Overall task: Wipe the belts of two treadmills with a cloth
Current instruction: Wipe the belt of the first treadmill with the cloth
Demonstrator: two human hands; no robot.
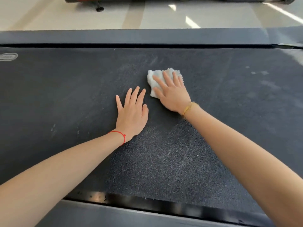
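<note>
A wide dark textured treadmill belt point(65, 95) fills most of the view, with pale dusty streaks on its right part. A small white fluffy cloth point(153, 82) lies on the belt near the middle. My right hand point(172, 92) presses flat on the cloth, fingers spread over it; a yellow bracelet circles that wrist. My left hand point(132, 112) rests flat on the bare belt just left of the cloth, fingers apart, holding nothing; a red string is tied around its wrist.
Dark side rails border the belt at the far edge point(131, 36) and the near edge point(114, 215). Beyond lies a glossy light floor point(147, 15). The base of another machine point(98, 2) shows at the top.
</note>
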